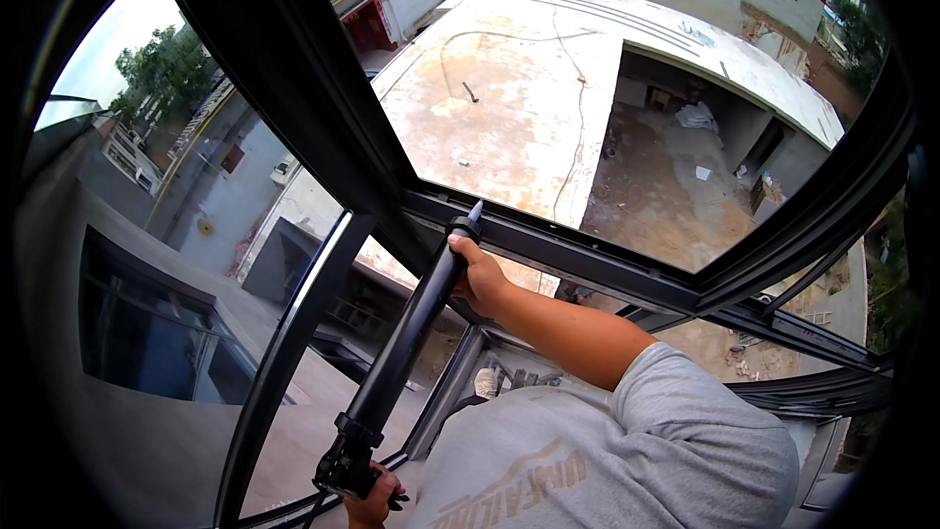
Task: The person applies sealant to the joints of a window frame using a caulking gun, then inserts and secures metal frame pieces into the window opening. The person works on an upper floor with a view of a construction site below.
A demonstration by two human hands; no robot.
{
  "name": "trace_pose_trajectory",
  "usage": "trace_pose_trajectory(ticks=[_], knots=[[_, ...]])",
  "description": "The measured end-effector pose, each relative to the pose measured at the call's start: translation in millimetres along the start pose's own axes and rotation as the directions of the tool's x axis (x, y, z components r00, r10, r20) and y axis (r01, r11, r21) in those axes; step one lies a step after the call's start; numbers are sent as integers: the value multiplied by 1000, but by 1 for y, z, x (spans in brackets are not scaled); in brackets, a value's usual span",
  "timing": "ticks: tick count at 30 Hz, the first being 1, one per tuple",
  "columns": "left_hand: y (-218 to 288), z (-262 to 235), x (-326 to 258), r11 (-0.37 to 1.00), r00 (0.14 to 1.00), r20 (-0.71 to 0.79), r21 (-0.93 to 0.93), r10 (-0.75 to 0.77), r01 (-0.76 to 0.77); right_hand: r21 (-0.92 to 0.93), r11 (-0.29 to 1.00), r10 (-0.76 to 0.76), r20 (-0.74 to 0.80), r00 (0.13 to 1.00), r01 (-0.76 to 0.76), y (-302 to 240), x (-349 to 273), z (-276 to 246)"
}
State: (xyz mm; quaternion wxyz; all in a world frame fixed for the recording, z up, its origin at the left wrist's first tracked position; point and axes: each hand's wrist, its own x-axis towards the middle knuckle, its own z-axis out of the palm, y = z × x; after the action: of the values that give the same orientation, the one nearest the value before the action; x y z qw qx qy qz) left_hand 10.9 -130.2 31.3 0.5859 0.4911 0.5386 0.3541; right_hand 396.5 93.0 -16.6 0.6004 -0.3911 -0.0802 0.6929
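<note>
A long black caulking gun (pixel 406 348) slants up from the lower left, held in both hands. My right hand (pixel 480 279) is closed around the front of its barrel, just behind the black front cap. Its pale pointed nozzle (pixel 476 213) rests at or very near the lower rail of the dark window frame (pixel 548 243); contact cannot be made out for certain. At the bottom, my left hand (pixel 375 500) grips the handle end, its fingers partly hidden by the black body of the gun.
Dark upright frame members (pixel 294 88) stand left of the gun, with another post (pixel 294 372) beside it. Outside and below lies a pale flat roof (pixel 509 98) with an open-topped bay at its right. A grey wall with a dark window (pixel 157 323) is at the left.
</note>
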Motion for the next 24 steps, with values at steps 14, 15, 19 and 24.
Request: trace_pose_trajectory(ticks=[14, 15, 19, 24], knots=[[-7, 22, -17, 998, 993, 116, 62, 5, -12, 64, 996, -66, -5, 998, 66, 3, -41, -62], [-7, 24, -18, 999, 993, 116, 50, 13, -19, 65, 996, -64, -8, 998, 64, 4, -43, -64], [-19, 22, -26, 998, 997, 79, 60, -16, 11, 88, 995, -50, -5, 999, 50, 4, -51, -76], [-16, 26, -29, 995, 993, 118, 98, -3, -8, 117, 992, -44, 1, 999, 44, 3, -66, -93]])
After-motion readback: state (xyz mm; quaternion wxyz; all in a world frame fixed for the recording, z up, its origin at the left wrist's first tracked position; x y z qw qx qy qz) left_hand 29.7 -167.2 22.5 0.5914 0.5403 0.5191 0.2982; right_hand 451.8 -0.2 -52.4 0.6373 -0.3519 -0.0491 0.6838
